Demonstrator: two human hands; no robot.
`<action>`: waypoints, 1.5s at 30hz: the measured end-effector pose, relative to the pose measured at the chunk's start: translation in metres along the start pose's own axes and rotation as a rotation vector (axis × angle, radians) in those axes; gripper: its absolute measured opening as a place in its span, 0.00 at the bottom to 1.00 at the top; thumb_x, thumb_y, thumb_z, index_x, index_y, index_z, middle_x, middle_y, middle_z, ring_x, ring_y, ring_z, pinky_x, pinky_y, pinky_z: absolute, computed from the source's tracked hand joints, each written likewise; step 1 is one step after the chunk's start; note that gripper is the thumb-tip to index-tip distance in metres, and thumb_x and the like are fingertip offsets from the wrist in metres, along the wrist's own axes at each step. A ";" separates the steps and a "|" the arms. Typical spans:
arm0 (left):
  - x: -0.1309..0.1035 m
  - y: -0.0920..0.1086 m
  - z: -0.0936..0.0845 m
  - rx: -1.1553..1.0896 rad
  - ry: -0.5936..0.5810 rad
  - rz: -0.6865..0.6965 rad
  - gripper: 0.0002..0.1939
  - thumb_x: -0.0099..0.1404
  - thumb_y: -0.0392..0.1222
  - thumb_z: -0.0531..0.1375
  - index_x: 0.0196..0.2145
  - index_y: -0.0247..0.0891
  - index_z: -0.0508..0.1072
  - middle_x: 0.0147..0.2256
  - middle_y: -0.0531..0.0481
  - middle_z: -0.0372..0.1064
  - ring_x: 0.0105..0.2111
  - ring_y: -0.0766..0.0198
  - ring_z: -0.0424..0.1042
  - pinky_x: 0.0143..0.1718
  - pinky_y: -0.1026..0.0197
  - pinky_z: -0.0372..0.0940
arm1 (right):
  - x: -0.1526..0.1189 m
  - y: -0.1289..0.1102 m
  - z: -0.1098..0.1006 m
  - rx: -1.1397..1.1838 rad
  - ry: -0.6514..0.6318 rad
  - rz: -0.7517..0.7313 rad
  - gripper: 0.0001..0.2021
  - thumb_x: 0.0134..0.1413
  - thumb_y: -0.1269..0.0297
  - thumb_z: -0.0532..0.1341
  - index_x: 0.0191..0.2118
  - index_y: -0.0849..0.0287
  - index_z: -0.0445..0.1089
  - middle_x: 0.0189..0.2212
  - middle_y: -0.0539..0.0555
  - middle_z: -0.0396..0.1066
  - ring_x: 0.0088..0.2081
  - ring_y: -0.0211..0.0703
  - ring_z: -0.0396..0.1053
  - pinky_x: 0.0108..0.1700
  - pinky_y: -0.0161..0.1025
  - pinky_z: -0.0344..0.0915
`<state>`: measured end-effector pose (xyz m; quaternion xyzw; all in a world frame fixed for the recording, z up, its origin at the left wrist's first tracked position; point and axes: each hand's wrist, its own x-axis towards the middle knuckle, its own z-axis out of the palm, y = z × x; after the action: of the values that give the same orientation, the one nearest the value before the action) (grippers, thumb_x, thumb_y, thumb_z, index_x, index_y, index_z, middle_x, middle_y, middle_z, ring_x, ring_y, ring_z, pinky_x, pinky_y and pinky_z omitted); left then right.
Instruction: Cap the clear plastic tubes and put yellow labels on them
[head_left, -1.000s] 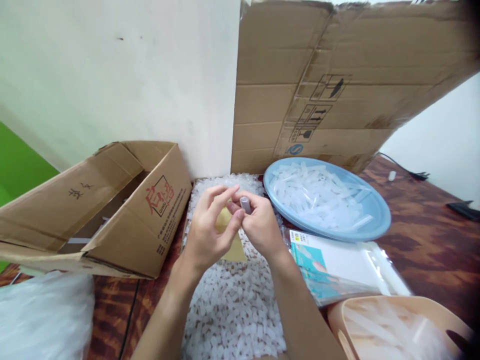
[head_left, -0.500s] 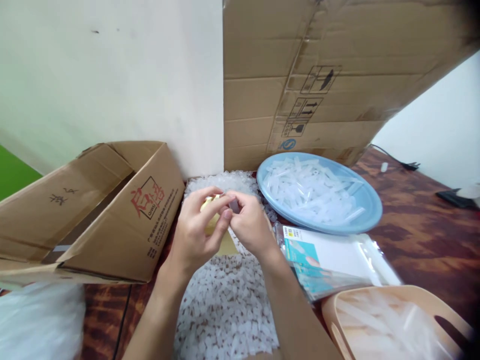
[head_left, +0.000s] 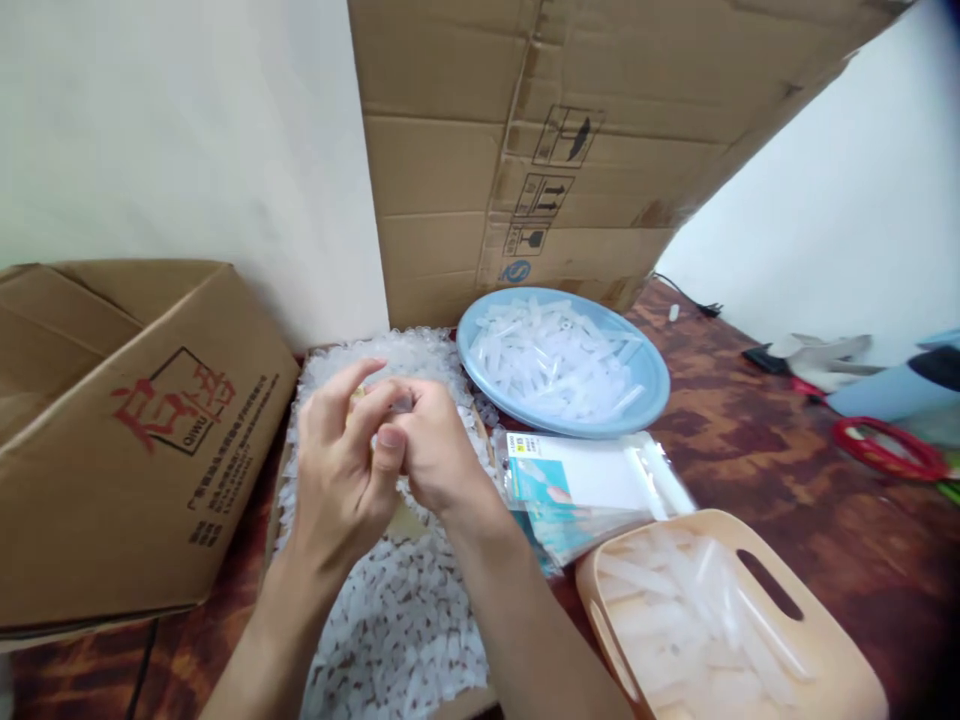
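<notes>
Our right hand [head_left: 442,440] is closed round the tube [head_left: 403,402], above the heap of small clear pieces [head_left: 409,620], and our half-curled left hand [head_left: 341,450] meets it there, though we can't tell whether the left grips the tube too. Less of the tube shows than a second ago, when its end stood clear of our right fist. Our view has swung right, cutting off more of the open box [head_left: 150,470] and bringing in the red ring [head_left: 889,448] on the tabletop [head_left: 742,420].
</notes>
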<state>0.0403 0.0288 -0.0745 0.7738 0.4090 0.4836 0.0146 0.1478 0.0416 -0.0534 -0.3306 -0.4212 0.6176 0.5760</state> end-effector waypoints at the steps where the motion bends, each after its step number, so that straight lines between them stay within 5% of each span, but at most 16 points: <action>1: 0.000 -0.001 0.001 0.007 0.010 0.001 0.19 0.79 0.52 0.46 0.56 0.48 0.72 0.64 0.44 0.63 0.62 0.47 0.64 0.65 0.42 0.56 | 0.000 0.001 0.000 0.028 0.008 0.032 0.03 0.36 0.69 0.59 0.23 0.58 0.63 0.23 0.45 0.61 0.26 0.34 0.57 0.27 0.33 0.54; 11: 0.006 0.000 -0.005 0.041 -0.033 -0.011 0.18 0.79 0.49 0.46 0.53 0.48 0.74 0.62 0.44 0.64 0.61 0.47 0.68 0.64 0.42 0.62 | 0.002 -0.001 -0.002 0.045 0.020 0.087 0.04 0.41 0.73 0.61 0.24 0.58 0.65 0.21 0.43 0.58 0.22 0.31 0.53 0.23 0.32 0.50; 16: 0.014 -0.009 -0.026 -0.111 -0.063 -0.128 0.24 0.77 0.52 0.54 0.67 0.45 0.63 0.65 0.42 0.61 0.58 0.50 0.70 0.58 0.50 0.67 | 0.003 -0.012 -0.007 -0.074 -0.066 0.056 0.15 0.45 0.55 0.75 0.31 0.58 0.73 0.21 0.43 0.61 0.21 0.31 0.52 0.23 0.34 0.49; 19: 0.017 -0.014 -0.044 -0.226 -0.201 -0.347 0.26 0.73 0.59 0.58 0.61 0.44 0.70 0.48 0.46 0.75 0.39 0.58 0.75 0.38 0.59 0.70 | -0.005 -0.031 -0.007 -0.312 -0.099 -0.024 0.18 0.51 0.48 0.73 0.36 0.59 0.76 0.26 0.48 0.69 0.25 0.34 0.60 0.27 0.34 0.57; 22: 0.019 -0.013 -0.064 -0.283 -0.357 -0.454 0.25 0.71 0.62 0.59 0.55 0.44 0.76 0.32 0.51 0.75 0.28 0.62 0.70 0.27 0.63 0.62 | -0.028 -0.062 -0.012 -0.724 0.040 -0.194 0.15 0.60 0.51 0.68 0.43 0.58 0.76 0.37 0.53 0.76 0.34 0.38 0.69 0.36 0.36 0.66; 26: 0.020 -0.011 -0.081 -0.304 -0.595 -0.453 0.21 0.72 0.59 0.57 0.50 0.43 0.79 0.39 0.50 0.78 0.35 0.58 0.75 0.35 0.62 0.66 | -0.082 -0.103 -0.051 -1.086 0.439 -0.245 0.18 0.63 0.52 0.62 0.52 0.57 0.73 0.38 0.57 0.77 0.31 0.43 0.73 0.34 0.41 0.69; 30: 0.019 -0.014 -0.079 -0.339 -0.853 -0.393 0.19 0.70 0.56 0.58 0.49 0.44 0.79 0.48 0.49 0.79 0.46 0.53 0.76 0.47 0.57 0.67 | -0.146 -0.109 -0.118 -1.237 0.696 0.054 0.20 0.56 0.51 0.63 0.49 0.58 0.74 0.27 0.55 0.76 0.27 0.50 0.77 0.31 0.44 0.72; 33: 0.015 -0.018 -0.067 -0.325 -0.930 -0.370 0.18 0.70 0.53 0.57 0.50 0.44 0.78 0.52 0.48 0.78 0.52 0.51 0.75 0.53 0.55 0.65 | -0.185 -0.093 -0.159 -1.259 0.743 0.299 0.16 0.53 0.51 0.62 0.41 0.57 0.75 0.25 0.57 0.77 0.28 0.55 0.79 0.30 0.45 0.72; 36: 0.009 -0.023 -0.051 -0.299 -0.959 -0.358 0.19 0.70 0.53 0.57 0.52 0.44 0.76 0.54 0.47 0.77 0.54 0.51 0.74 0.56 0.55 0.64 | -0.204 -0.080 -0.175 -1.429 0.726 0.379 0.13 0.55 0.53 0.59 0.33 0.54 0.76 0.29 0.58 0.80 0.31 0.55 0.79 0.33 0.45 0.70; 40: 0.000 -0.029 -0.034 -0.095 -1.064 -0.371 0.16 0.69 0.50 0.57 0.51 0.47 0.77 0.50 0.47 0.78 0.49 0.52 0.77 0.48 0.56 0.68 | -0.186 -0.094 -0.162 -1.740 0.695 0.293 0.13 0.59 0.59 0.55 0.31 0.55 0.76 0.31 0.59 0.80 0.35 0.55 0.77 0.38 0.45 0.66; 42: -0.005 -0.030 -0.029 0.075 -1.103 -0.408 0.14 0.66 0.45 0.59 0.48 0.46 0.78 0.46 0.45 0.79 0.44 0.50 0.78 0.44 0.54 0.69 | -0.156 -0.110 -0.149 -1.779 0.607 0.181 0.13 0.63 0.59 0.55 0.35 0.56 0.77 0.34 0.59 0.81 0.37 0.52 0.77 0.40 0.43 0.66; 45: -0.010 -0.027 -0.026 0.216 -1.054 -0.413 0.15 0.61 0.34 0.61 0.45 0.40 0.78 0.46 0.39 0.77 0.49 0.44 0.76 0.54 0.46 0.66 | -0.093 -0.126 -0.135 -1.853 0.448 0.140 0.14 0.68 0.63 0.54 0.44 0.59 0.77 0.42 0.60 0.81 0.43 0.50 0.77 0.44 0.40 0.66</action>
<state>0.0020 0.0306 -0.0789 0.8114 0.5360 -0.0248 0.2317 0.3342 -0.0342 -0.0043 -0.7902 -0.6021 -0.0061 0.1143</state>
